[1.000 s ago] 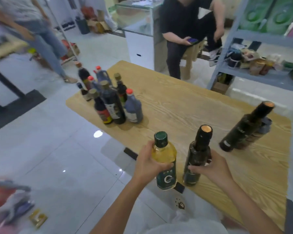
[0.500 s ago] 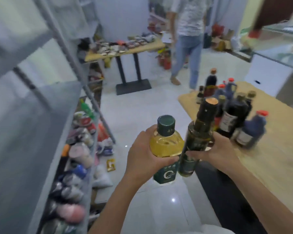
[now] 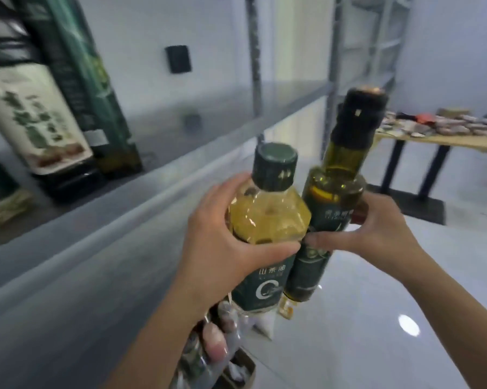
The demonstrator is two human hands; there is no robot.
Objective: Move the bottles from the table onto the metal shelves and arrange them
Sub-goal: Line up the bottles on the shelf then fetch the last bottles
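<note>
- Grey metal shelf [image 3: 102, 242] running along the left, its surface mostly bare, white wall behind.
- At the shelf's far left, standing boxes: a tall dark green box [image 3: 96, 88] and a white-labelled carton [image 3: 31, 113] just beside it, both blurred.
- Held up in front of the shelf edge, clear of its surface: two bottles side by side, touching or nearly so.
- Left hand [image 3: 222, 248] wrapped around the yellow oil bottle [image 3: 267, 220], thumb across its front, green cap and dark green label showing.
- Right hand [image 3: 377, 234] clamped on the dark olive bottle [image 3: 335, 197], thumb across its front, black cap tilted slightly right.
- Far right, beyond pale glossy floor: a wooden table [image 3: 447, 141] on black legs, strewn with small blurred items.
</note>
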